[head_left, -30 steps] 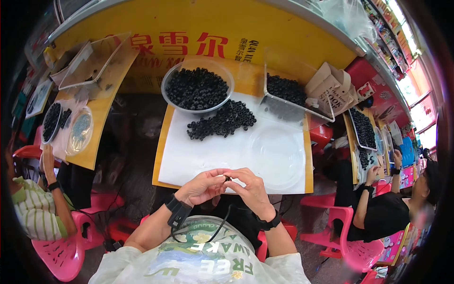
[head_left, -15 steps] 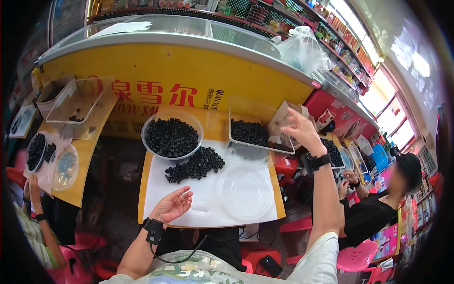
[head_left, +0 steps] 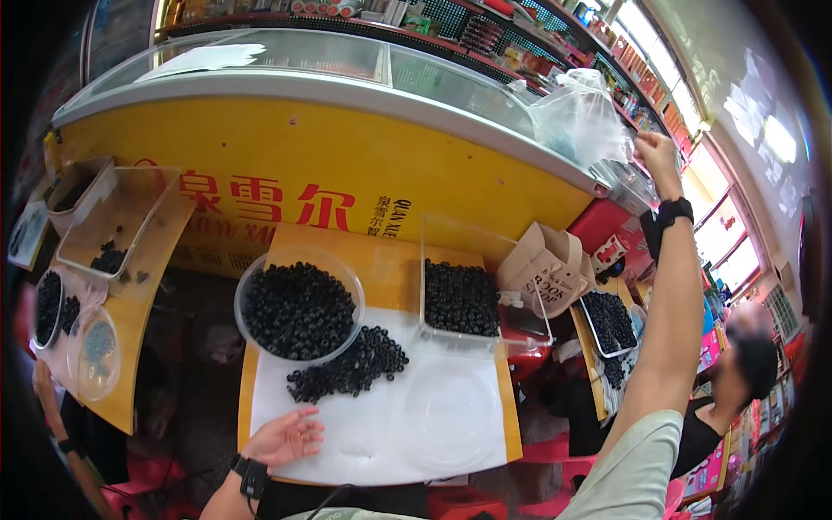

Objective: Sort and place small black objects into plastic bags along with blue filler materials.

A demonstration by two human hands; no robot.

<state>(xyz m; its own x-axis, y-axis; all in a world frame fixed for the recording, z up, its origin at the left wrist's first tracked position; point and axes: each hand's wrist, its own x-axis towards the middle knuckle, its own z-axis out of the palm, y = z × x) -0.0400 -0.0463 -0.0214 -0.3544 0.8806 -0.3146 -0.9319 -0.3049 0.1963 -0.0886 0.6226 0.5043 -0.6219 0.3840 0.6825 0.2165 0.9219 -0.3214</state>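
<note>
The clear plastic bag's (head_left: 579, 117) contents are hard to make out; the raised right hand (head_left: 656, 153) pinches it above the freezer (head_left: 260, 130). The left hand (head_left: 286, 436) rests open at the table's (head_left: 390, 277) near edge, beside loose dark beads (head_left: 351, 366).

Long yellow chest freezer with curved glass lid (head_left: 329, 165) spans back. Stocked shop shelves (head_left: 485, 26) behind it. Bright windows (head_left: 737, 234) at right, daylight strong. Small yellow-edged tables (head_left: 390, 269) in front. Pink plastic chairs (head_left: 555, 451) below, dark floor (head_left: 199, 312) between tables.
</note>
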